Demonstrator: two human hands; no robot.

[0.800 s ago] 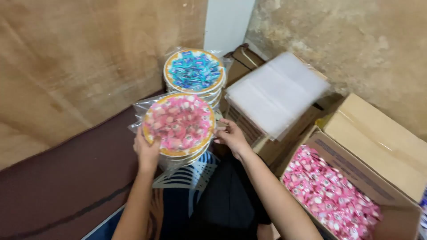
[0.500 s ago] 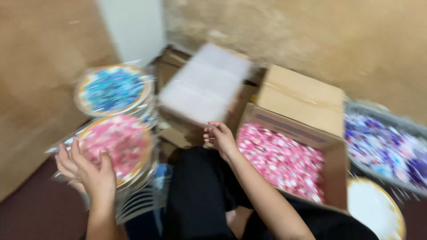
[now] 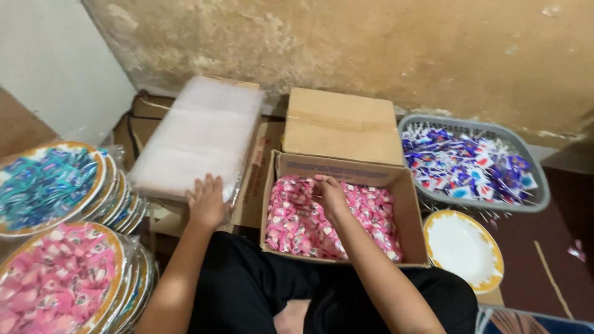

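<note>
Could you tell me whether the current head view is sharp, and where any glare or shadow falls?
Head view: mostly sharp, with no motion blur on the left hand or right hand; soft glare whitens the stack of clear plastic bags; the white plate is bright; the right floor edge sits in shadow; the frame edges bend slightly.

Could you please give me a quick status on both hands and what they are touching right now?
Left hand flat on clear bag stack. Right hand pinching in box of pink sweets. Nothing in the way.
</note>
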